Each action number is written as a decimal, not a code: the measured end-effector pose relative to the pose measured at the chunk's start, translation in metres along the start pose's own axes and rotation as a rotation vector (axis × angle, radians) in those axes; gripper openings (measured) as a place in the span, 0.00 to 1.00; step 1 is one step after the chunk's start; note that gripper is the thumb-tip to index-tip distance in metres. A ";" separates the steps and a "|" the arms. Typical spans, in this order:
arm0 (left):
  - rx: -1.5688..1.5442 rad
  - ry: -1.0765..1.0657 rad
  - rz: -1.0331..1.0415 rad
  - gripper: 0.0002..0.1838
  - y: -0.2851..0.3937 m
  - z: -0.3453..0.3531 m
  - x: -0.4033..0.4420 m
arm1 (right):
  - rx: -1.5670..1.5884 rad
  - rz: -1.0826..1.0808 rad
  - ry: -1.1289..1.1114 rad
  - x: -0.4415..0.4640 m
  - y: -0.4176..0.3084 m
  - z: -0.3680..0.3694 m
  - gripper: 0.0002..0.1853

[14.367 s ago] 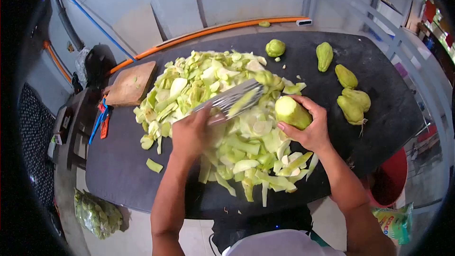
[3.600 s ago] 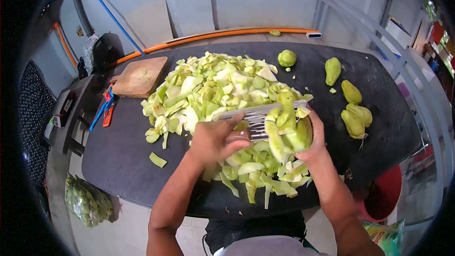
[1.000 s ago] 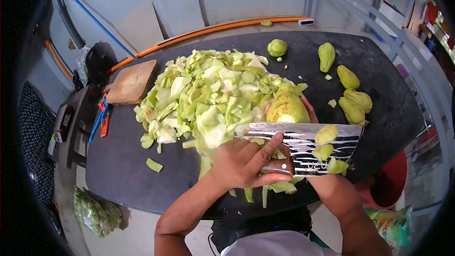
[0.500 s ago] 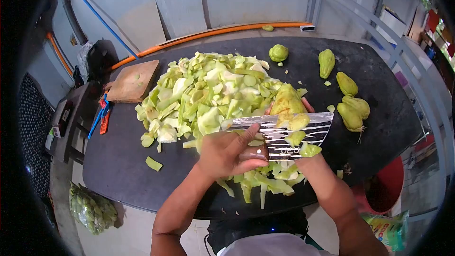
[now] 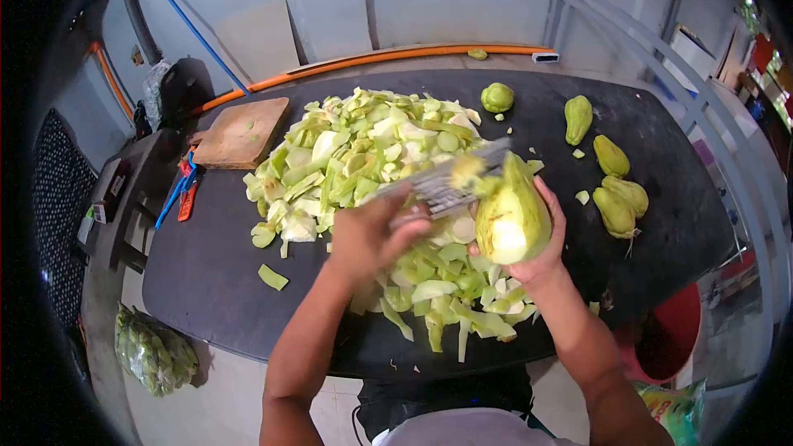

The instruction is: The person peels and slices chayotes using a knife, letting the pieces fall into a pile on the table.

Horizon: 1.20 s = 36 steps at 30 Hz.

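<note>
My left hand (image 5: 372, 235) is closed round the handle of a broad cleaver (image 5: 446, 190), its blade blurred by motion and carrying bits of green peel. In my right hand (image 5: 547, 244) is a large chayote (image 5: 514, 215), with a pale cut patch on its lower face. The blade's far end lies at the upper left of this chayote; I cannot tell whether they touch. Under and behind both hands spreads a big heap of pale green peel and chayote pieces (image 5: 363, 140).
Several whole chayotes (image 5: 578, 120) lie on the right of the dark table (image 5: 223, 281). A wooden chopping board (image 5: 242, 134) and an orange-handled tool (image 5: 188, 198) are at the left. A red bucket (image 5: 681, 339) stands below right, a bag of greens (image 5: 153, 355) on the floor at left.
The cleaver has swung up and left from in front of the chayote and its blade has turned. The chayote now stands more upright in my right hand, showing a pale cut patch.
</note>
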<state>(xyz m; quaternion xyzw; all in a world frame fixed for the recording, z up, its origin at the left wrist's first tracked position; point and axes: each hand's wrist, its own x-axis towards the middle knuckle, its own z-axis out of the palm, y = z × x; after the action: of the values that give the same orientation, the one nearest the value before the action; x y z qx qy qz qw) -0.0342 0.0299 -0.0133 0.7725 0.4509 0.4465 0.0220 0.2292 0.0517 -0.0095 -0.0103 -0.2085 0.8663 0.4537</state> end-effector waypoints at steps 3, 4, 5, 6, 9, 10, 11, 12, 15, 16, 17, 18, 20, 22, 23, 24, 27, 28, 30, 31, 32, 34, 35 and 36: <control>-0.085 -0.088 -0.148 0.32 0.011 -0.008 0.000 | -0.066 -0.075 0.178 0.001 0.003 0.007 0.28; -0.094 -0.133 -0.174 0.33 0.017 -0.007 -0.001 | -0.052 -0.086 0.201 0.001 0.004 0.006 0.28; -0.085 -0.127 -0.029 0.35 0.021 -0.001 -0.002 | -0.014 -0.059 0.208 0.002 0.004 0.001 0.28; -0.033 -0.081 0.134 0.37 0.030 0.004 0.000 | 0.022 -0.029 0.218 0.003 0.004 -0.006 0.29; -0.074 -0.103 0.296 0.45 0.062 0.005 0.003 | -0.015 0.045 0.259 0.001 -0.002 -0.006 0.30; -0.045 -0.113 0.340 0.46 0.074 0.000 0.005 | -0.021 0.041 0.285 0.002 -0.006 -0.005 0.32; -0.016 -0.122 0.385 0.47 0.080 -0.001 0.006 | 0.000 0.014 0.232 0.002 -0.004 -0.001 0.32; -0.021 -0.116 0.401 0.47 0.080 0.000 0.006 | 0.022 -0.013 0.180 0.001 -0.002 0.005 0.32; -0.033 -0.121 0.412 0.48 0.078 0.003 0.003 | 0.001 -0.036 0.237 0.001 0.000 0.002 0.32; -0.039 -0.111 0.419 0.48 0.079 0.003 0.003 | 0.040 -0.040 0.224 0.001 0.002 0.005 0.32; -0.044 -0.100 0.428 0.48 0.080 0.003 0.003 | 0.078 -0.045 0.209 0.000 0.004 0.012 0.32; -0.049 -0.088 0.436 0.48 0.080 0.003 0.003 | 0.116 -0.049 0.195 0.000 0.006 0.015 0.32; -0.053 -0.098 0.433 0.48 0.081 0.003 0.003 | 0.074 -0.073 0.177 0.000 0.005 0.007 0.32; -0.053 -0.098 0.434 0.48 0.082 0.003 0.003 | 0.036 -0.105 0.188 0.001 0.005 0.002 0.32; -0.049 -0.093 0.438 0.48 0.081 0.004 0.004 | 0.021 -0.126 0.207 0.000 0.007 0.002 0.32; -0.044 -0.089 0.443 0.48 0.081 0.004 0.005 | 0.006 -0.147 0.224 0.000 0.008 0.001 0.32; 0.027 -0.070 0.431 0.48 0.072 0.006 0.004 | -0.006 -0.080 0.170 0.000 0.005 -0.002 0.31; 0.016 -0.064 0.434 0.48 0.071 0.005 0.004 | 0.024 -0.062 0.164 0.001 0.005 0.000 0.32; -0.010 -0.056 0.446 0.48 0.071 0.004 0.007 | 0.086 -0.032 0.155 0.000 0.005 0.007 0.32; -0.004 -0.052 0.432 0.48 0.067 0.005 0.007 | 0.105 -0.031 0.142 -0.001 0.005 0.006 0.33; 0.002 -0.047 0.418 0.48 0.059 0.006 0.007 | 0.122 -0.028 0.129 -0.001 0.005 0.003 0.33; 0.021 -0.054 0.399 0.49 0.054 0.004 0.006 | 0.147 -0.020 0.115 0.000 0.005 0.007 0.35; 0.034 -0.068 0.394 0.49 0.055 0.002 0.007 | 0.109 -0.004 0.099 0.001 0.004 0.004 0.35; 0.045 -0.083 0.389 0.50 0.056 -0.001 0.006 | 0.072 0.012 0.086 0.002 0.003 -0.001 0.34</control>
<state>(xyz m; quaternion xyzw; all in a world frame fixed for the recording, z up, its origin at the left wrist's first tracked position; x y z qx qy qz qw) 0.0043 0.0013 0.0155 0.8632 0.3018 0.3998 -0.0631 0.2261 0.0518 -0.0108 -0.0327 -0.1575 0.8747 0.4572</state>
